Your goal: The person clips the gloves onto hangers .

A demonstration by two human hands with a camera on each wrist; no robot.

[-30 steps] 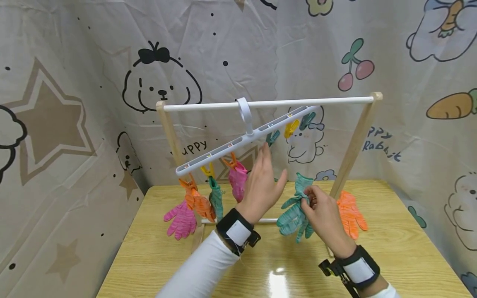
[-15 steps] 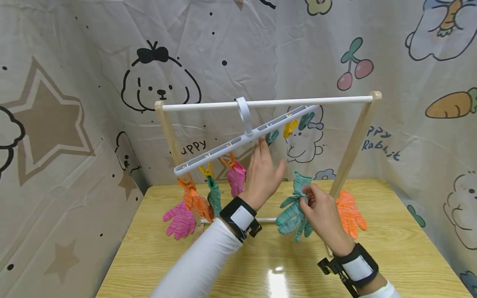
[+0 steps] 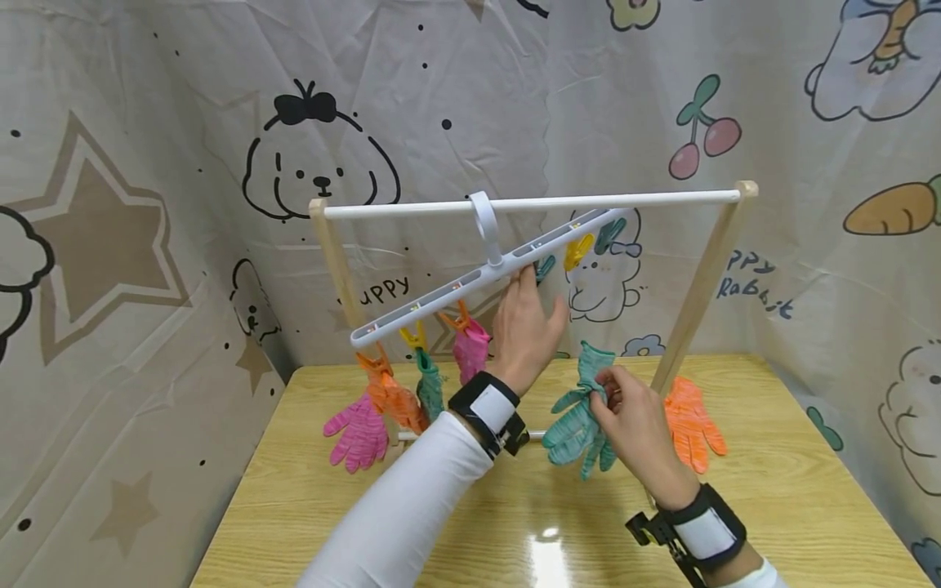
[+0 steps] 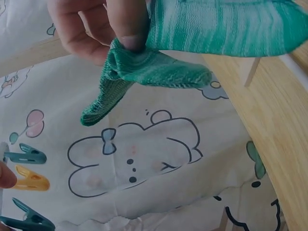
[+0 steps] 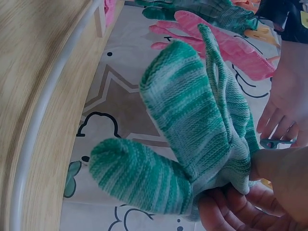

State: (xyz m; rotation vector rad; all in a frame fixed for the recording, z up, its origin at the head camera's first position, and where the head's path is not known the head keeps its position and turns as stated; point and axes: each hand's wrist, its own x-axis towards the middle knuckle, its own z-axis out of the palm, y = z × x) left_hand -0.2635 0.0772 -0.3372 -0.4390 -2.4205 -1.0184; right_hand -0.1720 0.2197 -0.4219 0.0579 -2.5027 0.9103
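Observation:
In the head view, my right hand (image 3: 635, 420) pinches a green striped knit glove (image 3: 573, 437) near its cuff, the glove's fingers hanging down. The right wrist view shows this glove (image 5: 187, 110) large, thumb and fingers gathered on its fabric. My left hand (image 3: 525, 331) is raised under the grey clip hanger (image 3: 441, 294), thumb spread away and fingertips right at a teal clothespin (image 3: 545, 268). In the left wrist view, that teal clothespin (image 4: 28, 216) hangs without a glove. Farther right on the hanger are a yellow clothespin (image 3: 578, 251) and another teal clothespin (image 3: 609, 235).
The hanger hooks over a white rod (image 3: 625, 200) on a wooden stand. Clipped at its lower left are an orange glove (image 3: 397, 400), a green glove (image 3: 430, 384) and a pink glove (image 3: 470, 349). On the table lie a pink glove (image 3: 360, 433) and an orange glove (image 3: 691, 425).
My left hand has shifted slightly right and up, its fingertips now overlapping the teal clothespin below the hanger. My right hand and the green glove have stayed nearly still.

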